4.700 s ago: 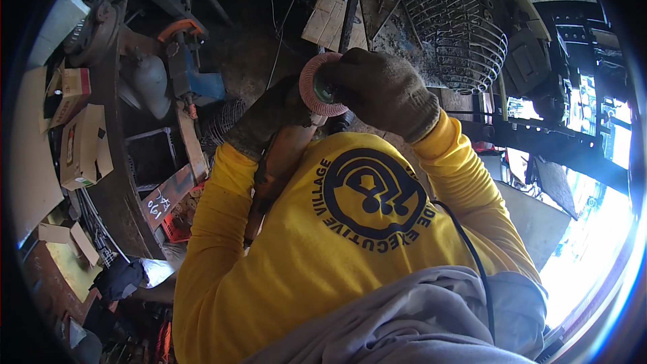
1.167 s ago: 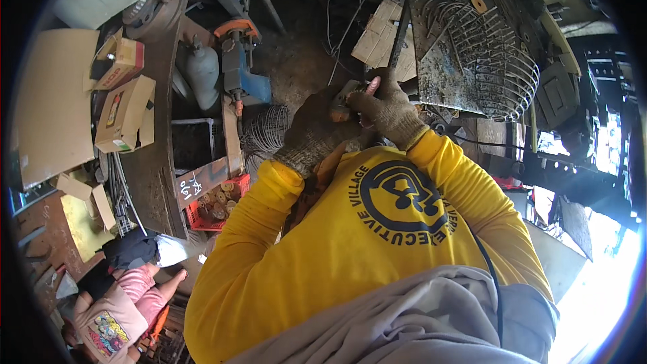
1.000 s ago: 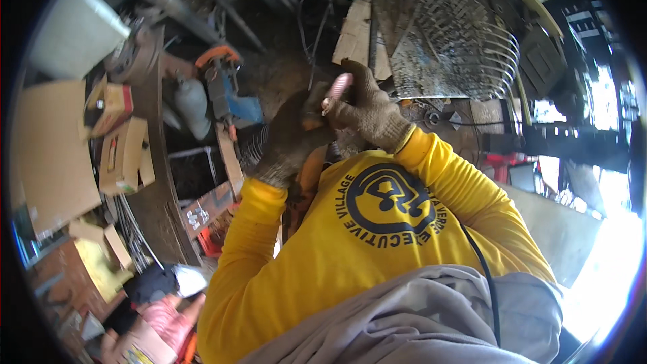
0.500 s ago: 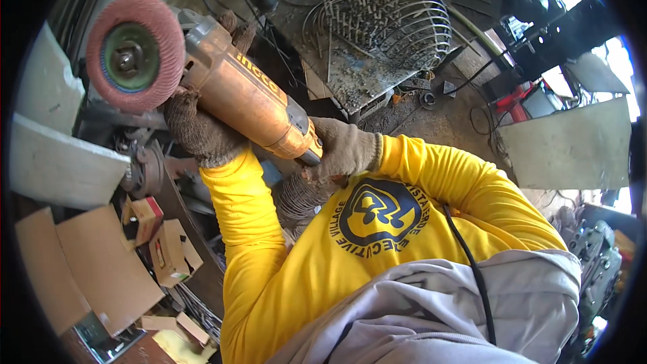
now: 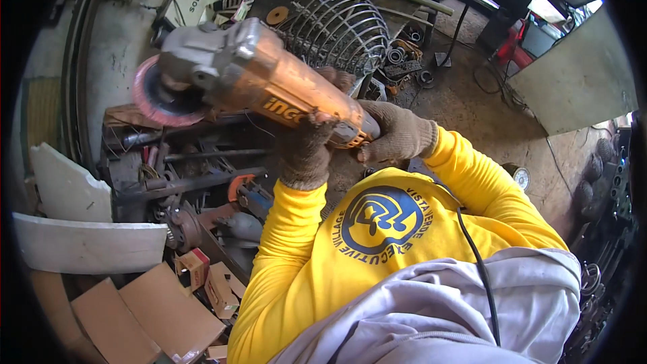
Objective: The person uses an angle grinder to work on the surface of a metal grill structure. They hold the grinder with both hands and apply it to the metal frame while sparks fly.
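Head view, looking down at a person in a yellow long-sleeved shirt and work gloves. An orange angle grinder sits above centre, toward eleven o'clock. Its long axis runs from four o'clock to ten o'clock, and its head with a pink flap disc points to ten o'clock. The left hand is wrapped closed around the body from below. The right hand is closed on the rear handle end at four o'clock. A domed wire cage lies at twelve o'clock, and flattened cardboard boxes lie at seven o'clock.
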